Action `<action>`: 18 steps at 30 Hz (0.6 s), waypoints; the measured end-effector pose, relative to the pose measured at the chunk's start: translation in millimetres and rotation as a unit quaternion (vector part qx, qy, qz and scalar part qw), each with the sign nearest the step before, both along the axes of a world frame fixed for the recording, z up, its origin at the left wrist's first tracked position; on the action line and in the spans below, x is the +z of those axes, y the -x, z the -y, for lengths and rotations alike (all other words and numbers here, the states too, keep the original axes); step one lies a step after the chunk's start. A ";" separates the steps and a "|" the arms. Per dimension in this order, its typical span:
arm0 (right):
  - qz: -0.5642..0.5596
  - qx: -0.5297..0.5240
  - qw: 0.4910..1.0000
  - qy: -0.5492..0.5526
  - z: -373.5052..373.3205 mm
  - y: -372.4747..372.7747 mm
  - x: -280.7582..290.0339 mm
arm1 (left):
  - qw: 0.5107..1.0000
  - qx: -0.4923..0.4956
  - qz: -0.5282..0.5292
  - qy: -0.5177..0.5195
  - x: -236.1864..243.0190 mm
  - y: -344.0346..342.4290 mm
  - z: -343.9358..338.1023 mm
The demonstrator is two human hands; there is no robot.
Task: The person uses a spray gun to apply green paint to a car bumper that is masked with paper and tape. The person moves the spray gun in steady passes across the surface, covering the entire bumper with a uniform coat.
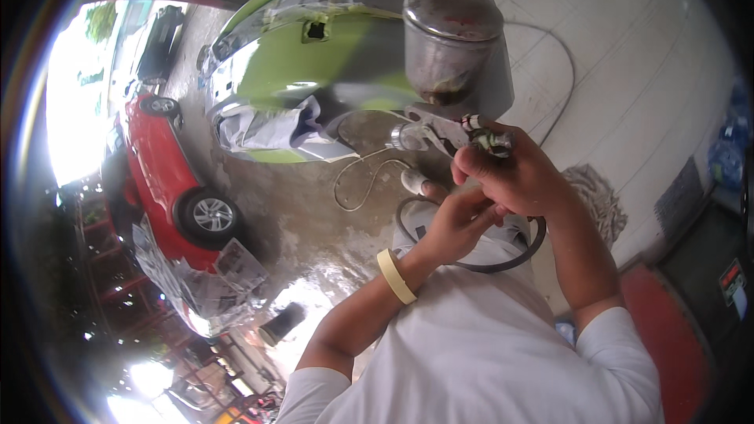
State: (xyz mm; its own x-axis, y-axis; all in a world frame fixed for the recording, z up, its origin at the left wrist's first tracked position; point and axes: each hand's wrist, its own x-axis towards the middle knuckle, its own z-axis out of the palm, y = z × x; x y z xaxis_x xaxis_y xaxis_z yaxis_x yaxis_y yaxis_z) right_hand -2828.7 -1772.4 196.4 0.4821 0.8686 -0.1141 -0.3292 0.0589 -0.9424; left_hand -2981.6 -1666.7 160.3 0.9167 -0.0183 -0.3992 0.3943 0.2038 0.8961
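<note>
Spray gun gripped in right hand, left hand beneath, grey metal cup on top

Green car panel blocks ahead (spray-gun cup too); pale floor rightward lies open.

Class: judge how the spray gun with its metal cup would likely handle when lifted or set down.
The spray gun probably feels top-heavy: its large metal cup sits above the body. Set down, it may tip. The right hand grips it; the left hand is beneath.
</note>
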 end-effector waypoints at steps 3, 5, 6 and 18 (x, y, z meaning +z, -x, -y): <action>0.028 -0.037 0.998 -0.040 6.8 -6.9 -48.4 | 0.999 0.005 -0.025 -0.021 -45.3 -6.2 15.8; 0.002 -0.035 0.999 -0.003 22.2 -14.1 -67.3 | 0.998 0.014 -0.041 -0.053 -61.0 -10.2 24.9; -0.009 -0.034 0.999 0.014 29.4 -17.6 -75.4 | 0.996 0.017 -0.046 -0.071 -65.4 -14.4 28.4; 0.019 -0.159 0.987 0.017 59.6 -19.6 -177.5 | 0.986 0.025 -0.027 -0.162 -135.0 -49.3 61.7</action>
